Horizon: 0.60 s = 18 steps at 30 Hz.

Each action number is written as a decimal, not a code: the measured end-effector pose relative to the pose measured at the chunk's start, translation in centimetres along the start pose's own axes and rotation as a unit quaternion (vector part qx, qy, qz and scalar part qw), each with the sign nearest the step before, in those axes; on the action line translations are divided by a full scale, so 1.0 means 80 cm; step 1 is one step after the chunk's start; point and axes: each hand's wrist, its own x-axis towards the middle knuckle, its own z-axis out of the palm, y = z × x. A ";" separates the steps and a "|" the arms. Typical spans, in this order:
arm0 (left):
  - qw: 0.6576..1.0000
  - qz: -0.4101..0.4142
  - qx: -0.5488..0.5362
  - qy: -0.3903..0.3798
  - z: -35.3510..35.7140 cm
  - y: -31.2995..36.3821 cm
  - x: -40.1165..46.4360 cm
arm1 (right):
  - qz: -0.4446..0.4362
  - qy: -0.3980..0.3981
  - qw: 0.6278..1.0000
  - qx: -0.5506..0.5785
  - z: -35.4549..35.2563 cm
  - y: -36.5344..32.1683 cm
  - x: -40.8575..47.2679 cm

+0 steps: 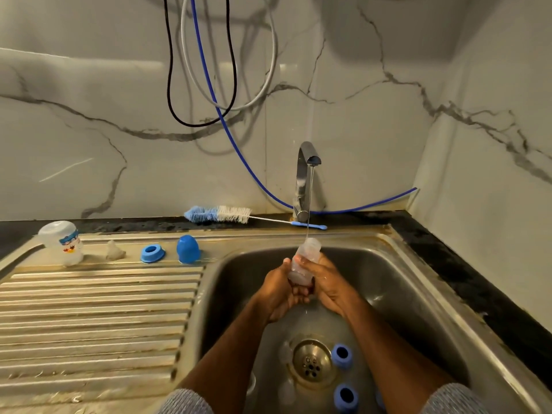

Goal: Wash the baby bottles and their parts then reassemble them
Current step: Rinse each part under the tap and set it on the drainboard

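Note:
Over the sink basin (397,282), my left hand (279,289) and my right hand (327,282) both grip a clear baby bottle (306,258), its mouth tilted up into the thin stream from the tap (306,174). On the drainboard (98,309) stand an upside-down clear bottle with a printed band (64,242), a clear teat (114,251), a blue collar ring (152,253) and a blue cap (188,249). Two blue rings (341,356) (346,397) lie in the basin beside the drain (312,361), with clear parts faintly visible to its left.
A blue-and-white bottle brush (227,215) lies on the ledge behind the sink. Black, grey and blue hoses (209,85) hang down the marble wall. A dark countertop (478,282) runs along the right side to the corner.

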 end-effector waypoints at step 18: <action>0.999 0.031 -0.011 -0.017 -0.001 0.005 -0.001 | 0.062 0.035 0.997 0.036 0.021 -0.005 0.002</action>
